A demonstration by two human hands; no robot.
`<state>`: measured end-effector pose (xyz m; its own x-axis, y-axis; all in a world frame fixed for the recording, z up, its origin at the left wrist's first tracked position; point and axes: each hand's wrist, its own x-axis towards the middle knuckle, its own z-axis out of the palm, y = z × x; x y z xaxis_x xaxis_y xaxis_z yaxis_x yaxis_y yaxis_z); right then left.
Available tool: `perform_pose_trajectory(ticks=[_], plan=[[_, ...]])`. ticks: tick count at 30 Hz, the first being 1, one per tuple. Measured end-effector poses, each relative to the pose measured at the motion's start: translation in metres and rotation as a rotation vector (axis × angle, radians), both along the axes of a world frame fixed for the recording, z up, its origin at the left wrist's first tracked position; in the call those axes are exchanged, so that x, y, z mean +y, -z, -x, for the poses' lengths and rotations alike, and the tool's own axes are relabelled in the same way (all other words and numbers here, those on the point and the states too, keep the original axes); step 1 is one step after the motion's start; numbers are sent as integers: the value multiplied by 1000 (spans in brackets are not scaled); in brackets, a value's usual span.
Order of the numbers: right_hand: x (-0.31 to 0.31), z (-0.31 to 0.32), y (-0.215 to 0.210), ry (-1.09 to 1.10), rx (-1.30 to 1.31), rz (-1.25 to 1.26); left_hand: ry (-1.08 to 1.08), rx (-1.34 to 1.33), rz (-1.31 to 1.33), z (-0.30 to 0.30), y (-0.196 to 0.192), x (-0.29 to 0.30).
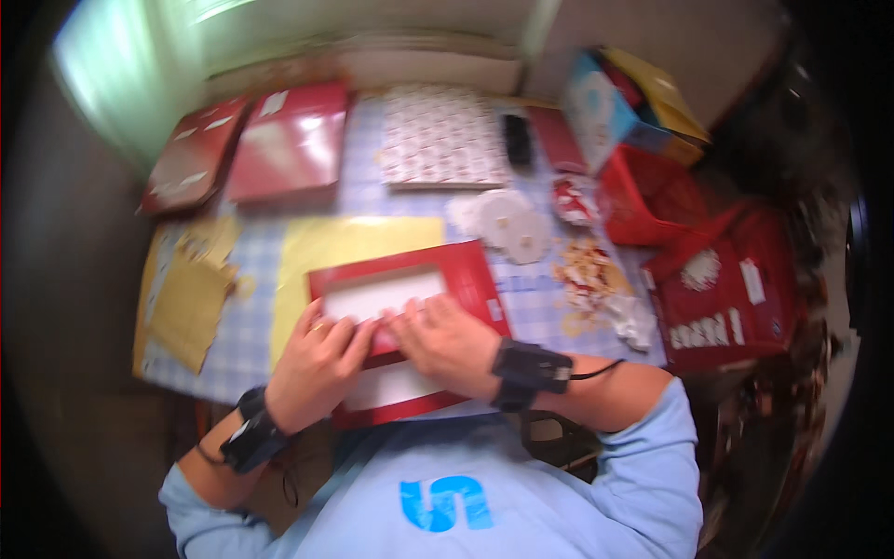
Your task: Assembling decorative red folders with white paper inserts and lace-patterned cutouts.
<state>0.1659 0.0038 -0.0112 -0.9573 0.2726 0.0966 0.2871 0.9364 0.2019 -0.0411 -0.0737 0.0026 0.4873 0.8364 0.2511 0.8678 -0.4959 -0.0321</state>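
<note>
A red cardboard frame (475,287) with two window openings over white lies at the table's near edge, slightly tilted. My left hand (321,363) rests on its left side, fingers bent over the bar between the windows. Beside it my right hand (452,347) presses bent fingers on the same bar, the fingertips of both hands close together. Hands cover part of the bar, and the thumbs are hard to make out. Black bands with dark units sit on both wrists. Under the frame's far left part lies a yellow sheet (363,233).
Red boxes (291,144) and a patterned white box (442,140) stand at the back. White discs (512,226), loose red and cream scraps (589,279) and a red basket (652,196) are on the right. Tan cardboard (189,312) lies left, a red bag-like item (726,307) far right.
</note>
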Motion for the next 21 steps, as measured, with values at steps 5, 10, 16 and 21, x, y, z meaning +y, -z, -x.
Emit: perform_pose_trajectory(ticks=[5, 10, 16, 21], plan=[[-7, 10, 16, 47, 137, -85, -58, 40, 68, -8, -8, -7], [-5, 9, 26, 112, 239, -154, -37, -41, 65, -23, -3, 5], [3, 15, 25, 105, 288, -9, -54, 49, 41, -24, 3, 8], [4, 17, 39, 113, 303, 27, -116, -15, 96, -24, 8, 5]])
